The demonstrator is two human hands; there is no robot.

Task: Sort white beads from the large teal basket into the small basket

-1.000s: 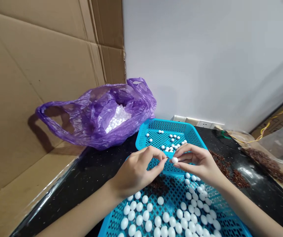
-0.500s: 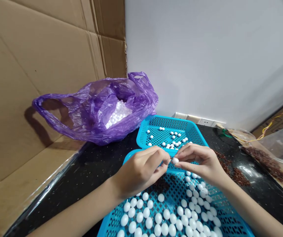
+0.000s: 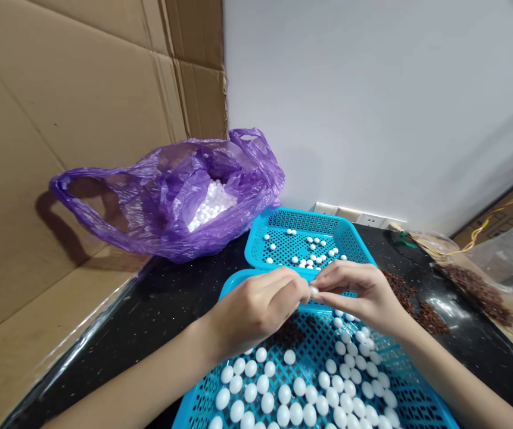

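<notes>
Between the thumb and fingertips of my right hand (image 3: 358, 291) is a small white ball (image 3: 314, 290). My left hand (image 3: 260, 301) is closed in a pinch, its fingertips pressed against the ball's left side; whatever they hold is hidden. Both hands are over the far edge of a near blue plastic basket (image 3: 233, 285). Many loose white balls (image 3: 284, 394) lie in that basket, along with a heap of small dark brown pieces (image 3: 291, 335) below my left hand.
A second blue basket (image 3: 256, 223) with fewer white balls stands behind. To its left, a purple plastic bag (image 3: 158, 229) holds many white balls. Reddish-brown pieces (image 3: 432, 319) lie on the black tabletop (image 3: 171, 298) at right. Cardboard (image 3: 81, 89) rises on the left, a wall (image 3: 350, 107) behind.
My left fingertips have closed up against the white ball, covering a thin brown bit that showed between the hands. The ball is now partly hidden. The view has shifted slightly.
</notes>
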